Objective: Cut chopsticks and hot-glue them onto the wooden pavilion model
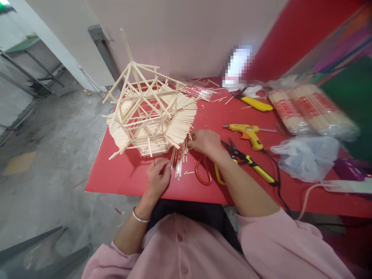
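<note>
A pavilion-like model of pale wooden sticks stands on the red tabletop, with an open pointed roof frame and fanned rows of sticks at its sides. My left hand rests in front of it, thumb and fingers curled together; whether anything is between them is hidden. Close to the model's right side, my right hand pinches at the end of a wooden stick. Loose sticks and a clear wrapper lie between my hands. Red-handled scissors lie just below my right hand.
Right of my right arm lie black-and-yellow pliers and a yellow glue gun with a cord. Farther back are a yellow-handled tool and packed stick bundles. A plastic bag and a power strip sit at right.
</note>
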Motion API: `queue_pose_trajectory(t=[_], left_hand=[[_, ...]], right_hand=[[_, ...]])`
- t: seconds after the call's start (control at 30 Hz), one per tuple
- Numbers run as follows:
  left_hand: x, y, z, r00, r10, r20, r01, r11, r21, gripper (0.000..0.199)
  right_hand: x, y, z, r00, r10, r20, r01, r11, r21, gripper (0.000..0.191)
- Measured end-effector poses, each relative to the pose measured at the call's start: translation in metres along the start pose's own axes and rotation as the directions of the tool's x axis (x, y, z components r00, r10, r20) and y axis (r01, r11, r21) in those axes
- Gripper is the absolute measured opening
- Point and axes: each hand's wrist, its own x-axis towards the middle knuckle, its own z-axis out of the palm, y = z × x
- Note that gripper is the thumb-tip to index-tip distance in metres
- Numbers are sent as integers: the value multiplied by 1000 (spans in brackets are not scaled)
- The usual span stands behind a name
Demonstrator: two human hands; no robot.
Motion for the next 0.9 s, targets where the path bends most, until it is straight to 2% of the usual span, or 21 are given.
queue_pose_trajectory(t=[0.23,0.4,0.5,0.63,0.77,0.9], left_hand=[[2,2,1,999,52,2,-52,999,9,11],[1,-2,0,998,49,37,-51,998,36,11],[-1,-3,-1,989,52,139,-65,994,88,14],[-2,0,-1,939,165,303,-234,949,210,20],[-1,4,1,899,215,381,-336,896,289,33],[0,4,2,895,227,385,-347,895,279,33]], right_hand=[[-6,14,2,999,-3,-51,7,996,85,26],[-13,0,8,996,-38,-86,54,980,194,27],[-9,-12,13,995,-18,-96,40,971,235,30],[2,-15,16,995,33,-97,1,945,327,31],[8,-4,21,993,59,-103,-2,875,483,34],[7,12,29,983,131,-126,-10,733,680,40]])
